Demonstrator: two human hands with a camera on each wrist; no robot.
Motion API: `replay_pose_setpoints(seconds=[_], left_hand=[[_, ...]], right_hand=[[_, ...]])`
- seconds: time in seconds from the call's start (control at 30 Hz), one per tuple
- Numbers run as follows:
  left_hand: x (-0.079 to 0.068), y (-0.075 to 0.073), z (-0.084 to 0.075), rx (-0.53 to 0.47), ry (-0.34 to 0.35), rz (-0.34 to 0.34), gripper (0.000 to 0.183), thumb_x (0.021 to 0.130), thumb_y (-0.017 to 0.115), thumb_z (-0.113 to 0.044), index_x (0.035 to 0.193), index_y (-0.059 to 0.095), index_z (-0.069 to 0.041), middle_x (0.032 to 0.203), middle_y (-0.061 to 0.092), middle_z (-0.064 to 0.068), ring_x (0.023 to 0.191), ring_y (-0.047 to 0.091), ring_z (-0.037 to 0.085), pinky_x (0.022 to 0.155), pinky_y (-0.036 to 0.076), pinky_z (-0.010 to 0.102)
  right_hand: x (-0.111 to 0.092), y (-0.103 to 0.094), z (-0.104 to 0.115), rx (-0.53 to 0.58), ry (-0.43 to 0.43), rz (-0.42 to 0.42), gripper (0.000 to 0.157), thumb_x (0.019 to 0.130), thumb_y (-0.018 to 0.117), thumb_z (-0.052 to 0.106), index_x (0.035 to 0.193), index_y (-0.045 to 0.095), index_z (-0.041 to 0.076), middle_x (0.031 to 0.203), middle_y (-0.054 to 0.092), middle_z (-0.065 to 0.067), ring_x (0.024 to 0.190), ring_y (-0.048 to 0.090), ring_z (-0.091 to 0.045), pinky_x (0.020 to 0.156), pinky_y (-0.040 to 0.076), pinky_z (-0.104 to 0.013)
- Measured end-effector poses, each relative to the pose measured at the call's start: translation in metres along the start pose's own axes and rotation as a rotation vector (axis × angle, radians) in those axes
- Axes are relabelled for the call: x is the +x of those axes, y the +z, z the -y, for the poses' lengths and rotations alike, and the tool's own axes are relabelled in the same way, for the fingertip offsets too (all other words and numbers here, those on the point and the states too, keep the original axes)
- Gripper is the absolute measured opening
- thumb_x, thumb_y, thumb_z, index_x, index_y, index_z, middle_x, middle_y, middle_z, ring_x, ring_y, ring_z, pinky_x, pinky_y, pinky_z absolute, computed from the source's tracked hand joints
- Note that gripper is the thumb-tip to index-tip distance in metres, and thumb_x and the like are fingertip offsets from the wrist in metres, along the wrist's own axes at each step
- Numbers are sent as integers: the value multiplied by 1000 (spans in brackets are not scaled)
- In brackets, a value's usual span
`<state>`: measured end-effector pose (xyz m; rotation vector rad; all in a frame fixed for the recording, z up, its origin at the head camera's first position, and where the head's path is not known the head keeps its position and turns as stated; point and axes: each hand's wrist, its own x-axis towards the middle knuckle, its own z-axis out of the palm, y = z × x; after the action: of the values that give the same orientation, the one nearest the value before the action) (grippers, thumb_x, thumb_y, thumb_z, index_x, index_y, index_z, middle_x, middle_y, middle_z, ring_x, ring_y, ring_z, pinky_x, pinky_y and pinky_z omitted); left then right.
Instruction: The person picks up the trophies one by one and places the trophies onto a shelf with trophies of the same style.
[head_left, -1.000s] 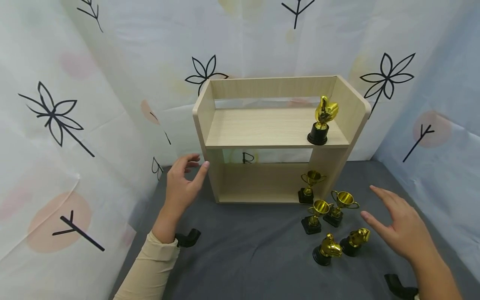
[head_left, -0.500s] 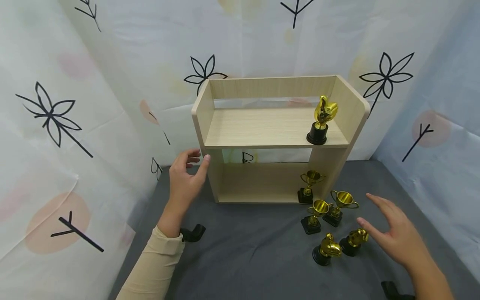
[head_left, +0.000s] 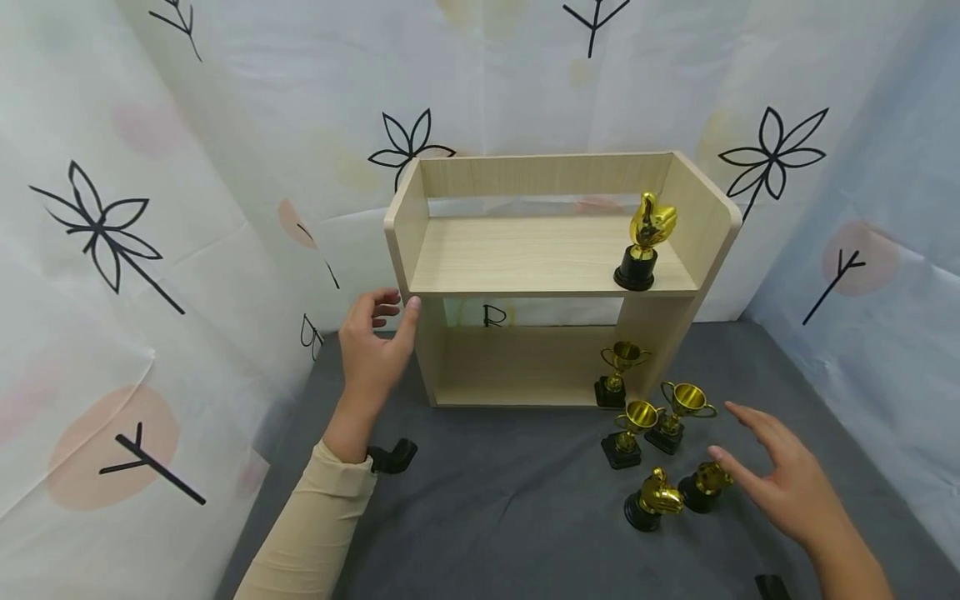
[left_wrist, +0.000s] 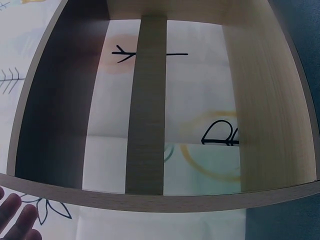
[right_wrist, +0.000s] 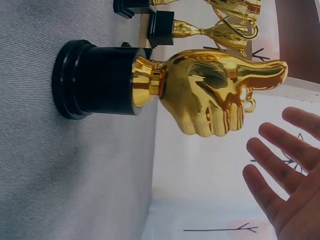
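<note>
On the grey worktop (head_left: 487,492), the right hand (head_left: 787,479), fingers apart, is near a trophy (head_left: 702,493) before the shelf (head_left: 525,254): likely a pick-up, needing a closing grip. The left hand (head_left: 375,354), thumb and fingers apart, hovers beside the shelf.

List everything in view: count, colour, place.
Shelf: 1, pale wood, two tiers, on the cloth at centre.
Cloth: 1, dark grey, under everything.
Backdrop: whitish, bluer at right, black plant drawings; behind and both sides.
Thumb trophies: 3, gold on black bases; one top tier, right end, two on cloth at right.
Cup trophies: 3, gold on black bases; one bottom tier, right end, two on cloth just in front.
Sleeve: 1, beige, left arm.
Wrist pieces: 2, black, one per wrist.
Left hand: 1, bare, at shelf's left side.
Right hand: 1, bare, beside thumb trophies.
</note>
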<state>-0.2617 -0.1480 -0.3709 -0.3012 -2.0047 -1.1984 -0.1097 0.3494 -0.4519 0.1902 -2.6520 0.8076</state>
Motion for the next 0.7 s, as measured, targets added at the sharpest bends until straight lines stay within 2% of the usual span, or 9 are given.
replay_pose_setpoints(seconds=[0.13,0.2,0.27,0.4,0.47,0.7], left_hand=[[2,2,0,-15,7,-17,37,99,76,-31,119,71,0,112,73,18,103,69,31,87,57,52],[2,3,0,-20,12,-27,36,98,76,-30,118,71,0,112,73,18,102,69,31,86,57,50],[3,3,0,-20,18,-38,35,98,76,-29,117,72,0,111,73,18,100,70,31,86,57,47],[4,6,1,-14,34,-53,34,97,77,-29,116,72,-1,110,74,16,97,70,30,84,57,43],[5,7,2,-16,39,-51,35,97,77,-29,116,72,0,110,73,17,96,70,32,85,56,43],[7,9,3,-43,32,-48,38,96,78,-30,119,71,0,111,72,18,95,70,34,83,57,45]], right_hand=[[-3,4,-2,-35,-5,-27,69,95,81,26,156,53,13,144,60,-22,120,54,-33,89,48,-42],[-4,5,-3,-43,-4,-36,67,94,82,27,154,55,14,142,62,-19,118,54,-25,86,45,-26],[-5,6,-5,-44,-1,-44,66,93,83,27,152,57,14,140,64,-18,117,53,-14,82,40,-17],[-8,8,-8,-29,-4,-62,59,94,82,25,148,62,12,136,66,-16,115,44,13,82,39,-12],[-10,9,-9,-18,-9,-69,56,94,82,24,145,64,11,134,67,-15,115,37,23,81,39,-9],[-15,13,-10,8,-21,-87,51,92,83,20,140,68,10,131,69,-15,117,33,28,83,37,-4]])
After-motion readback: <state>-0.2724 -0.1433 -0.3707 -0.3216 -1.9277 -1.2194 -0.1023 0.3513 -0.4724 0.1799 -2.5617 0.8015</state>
